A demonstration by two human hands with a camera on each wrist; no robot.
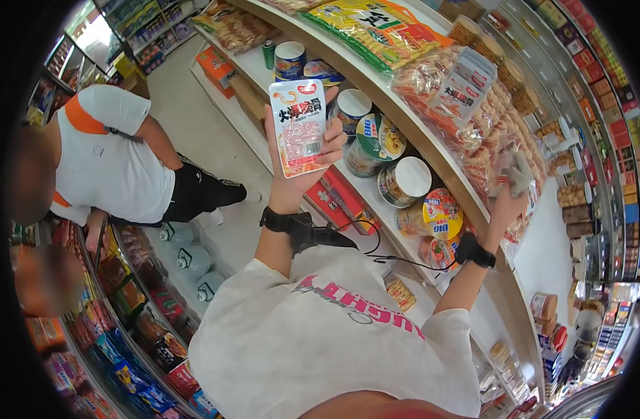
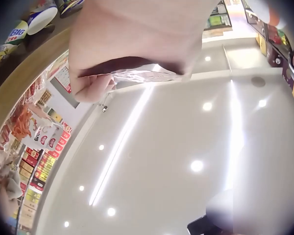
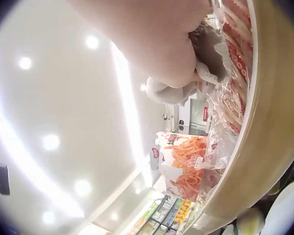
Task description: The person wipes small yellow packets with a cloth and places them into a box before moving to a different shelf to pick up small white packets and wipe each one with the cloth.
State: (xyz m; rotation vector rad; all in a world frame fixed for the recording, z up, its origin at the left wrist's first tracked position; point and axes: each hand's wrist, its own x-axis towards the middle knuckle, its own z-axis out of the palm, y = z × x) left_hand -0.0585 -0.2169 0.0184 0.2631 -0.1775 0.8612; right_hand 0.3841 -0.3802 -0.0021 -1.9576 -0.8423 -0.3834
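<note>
My left hand [image 1: 298,184] grips a flat white-and-red snack packet [image 1: 299,126], its printed front and barcode facing up toward the head camera. In the left wrist view the fingers curl round the packet's edge [image 2: 147,74]. My right hand [image 1: 507,204] holds a crumpled greyish-white cloth [image 1: 521,174] over clear-wrapped snack packs [image 1: 484,150] on the upper shelf. Up close, the cloth [image 3: 213,61] bunches about the fingers beside the shelf edge. A stack of similar packets [image 1: 463,84] lies on those wrapped packs.
Instant noodle tubs [image 1: 404,181] and cans line the lower shelf under the wooden shelf edge [image 1: 432,150]. A yellow snack bag [image 1: 369,31] lies farther along the top. Another person [image 1: 110,157] in a white shirt stands across the aisle, near large water bottles [image 1: 187,258].
</note>
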